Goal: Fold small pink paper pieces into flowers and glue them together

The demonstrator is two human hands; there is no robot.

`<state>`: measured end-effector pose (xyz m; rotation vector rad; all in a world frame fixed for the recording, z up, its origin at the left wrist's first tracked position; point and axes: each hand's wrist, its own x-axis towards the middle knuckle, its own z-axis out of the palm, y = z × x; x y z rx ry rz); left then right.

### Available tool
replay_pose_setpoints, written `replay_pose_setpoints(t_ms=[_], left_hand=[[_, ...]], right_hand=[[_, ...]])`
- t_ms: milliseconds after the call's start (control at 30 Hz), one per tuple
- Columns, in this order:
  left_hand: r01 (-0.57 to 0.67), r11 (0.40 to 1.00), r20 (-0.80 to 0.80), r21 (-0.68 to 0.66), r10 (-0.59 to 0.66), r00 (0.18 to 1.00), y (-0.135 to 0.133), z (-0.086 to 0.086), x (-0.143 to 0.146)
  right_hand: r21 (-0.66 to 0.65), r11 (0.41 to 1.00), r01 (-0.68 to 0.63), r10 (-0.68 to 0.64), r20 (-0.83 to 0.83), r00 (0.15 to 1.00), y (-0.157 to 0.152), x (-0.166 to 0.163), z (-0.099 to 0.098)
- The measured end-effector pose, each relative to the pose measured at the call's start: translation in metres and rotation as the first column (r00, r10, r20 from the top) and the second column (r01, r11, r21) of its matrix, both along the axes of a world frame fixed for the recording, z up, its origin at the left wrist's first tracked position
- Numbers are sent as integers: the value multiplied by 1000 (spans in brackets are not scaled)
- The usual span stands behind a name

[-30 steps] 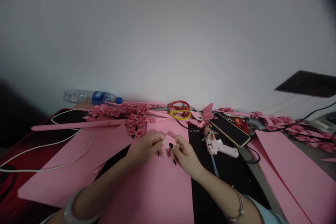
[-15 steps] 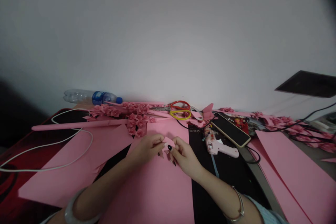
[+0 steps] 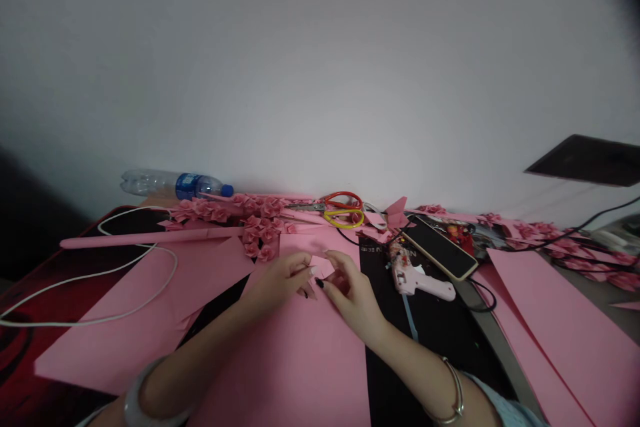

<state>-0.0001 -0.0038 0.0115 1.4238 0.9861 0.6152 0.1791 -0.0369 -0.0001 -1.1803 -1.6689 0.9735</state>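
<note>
Left of the glue gun (image 3: 417, 279), the left hand (image 3: 280, 280) and right hand (image 3: 350, 290) pinch the pink paper (image 3: 323, 265) in their fingers, mid-fold; creasing likely needs firm pressure.

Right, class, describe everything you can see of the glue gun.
The glue gun is pale pink and looks like plastic. It is patterned at its far end and plain at the end pointing right. It lies on its side on the black mat, just right of the right hand, which does not touch it. The phone is close beside it.
</note>
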Motion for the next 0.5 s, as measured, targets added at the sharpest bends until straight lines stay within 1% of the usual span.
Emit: replay_pose_setpoints(t_ms=[133,267,333,400,500], left_hand=[[24,999,3,-23,-24,1000,-1,-1,1],[-25,996,53,-88,29,998,-1,-6,3],[-27,994,66,-109,35,997,-1,-7,3],[-16,992,72,-123,25,997,-1,-6,3],[4,990,61,-142,4,998,-1,-2,2]], right_hand=[[-7,1000,-2,3,54,999,1,2,-1],[16,1000,5,-6,40,999,1,2,-3],[21,1000,11,-12,50,999,1,3,-2],[59,998,18,-22,63,998,1,3,-2],[192,981,29,-39,50,998,2,4,0]])
